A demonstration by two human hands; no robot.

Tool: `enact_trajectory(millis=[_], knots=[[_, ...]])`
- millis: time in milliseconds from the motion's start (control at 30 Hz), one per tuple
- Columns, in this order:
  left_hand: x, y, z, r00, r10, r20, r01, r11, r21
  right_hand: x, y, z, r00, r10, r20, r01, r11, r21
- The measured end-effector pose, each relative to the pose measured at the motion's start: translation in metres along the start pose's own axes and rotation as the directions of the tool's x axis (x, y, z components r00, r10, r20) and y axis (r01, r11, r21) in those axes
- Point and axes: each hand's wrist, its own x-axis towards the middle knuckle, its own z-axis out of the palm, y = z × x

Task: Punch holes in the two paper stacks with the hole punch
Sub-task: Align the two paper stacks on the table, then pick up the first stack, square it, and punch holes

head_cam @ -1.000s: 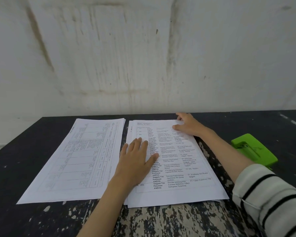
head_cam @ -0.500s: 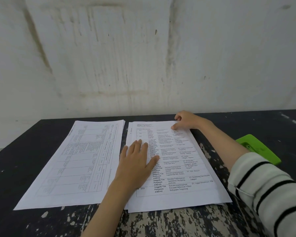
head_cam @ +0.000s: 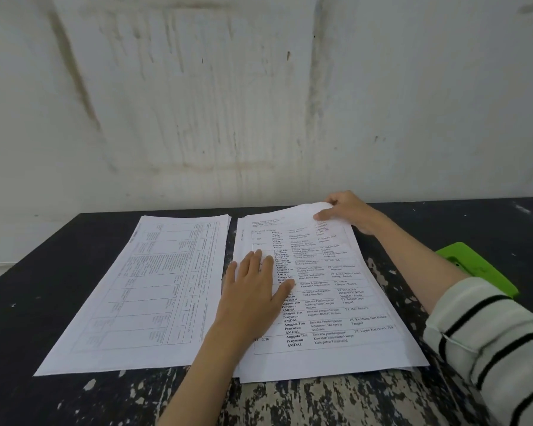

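No holes visible yet: punch (head_cam: 477, 267) untouched right of stacks; left hand (head_cam: 253, 290) flat, fingers together, right hand (head_cam: 345, 210) pinching right stack (head_cam: 326, 302) corner.

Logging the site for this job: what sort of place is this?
Probably a bare back room or workshop: a worn black table with chipped paint against a stained white wall, holding only paper stacks and a green hole punch.

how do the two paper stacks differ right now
The left stack lies flat and untouched; the right stack has its far right corner lifted by the right hand, with the left hand flat on it. Its print reads upright, the left stack's sideways. Both are white tabled sheets.
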Motion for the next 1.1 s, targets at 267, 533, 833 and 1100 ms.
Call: enact_trajectory(millis=[267,533,833,1100], knots=[[0.001,-0.001,0.002,1.0,-0.015,0.005,0.015,1.0,-0.026,-0.049,-0.002,0.001,0.989,0.069,-0.13,0.001,0.883,0.47],[-0.002,0.001,-0.012,0.991,-0.09,-0.102,0.035,0.895,-0.445,-0.123,-0.003,0.021,0.945,-0.076,-0.317,0.167,0.948,0.271],[-0.004,0.021,-0.079,0.91,-0.404,0.092,0.179,0.184,-0.966,-0.18,-0.048,-0.024,0.822,-0.22,-0.526,0.49,0.744,0.455],[-0.016,0.053,-0.091,0.891,-0.276,-0.361,-0.288,0.272,-0.918,-0.206,-0.069,-0.027,0.474,-0.349,-0.808,0.741,0.654,0.152]])
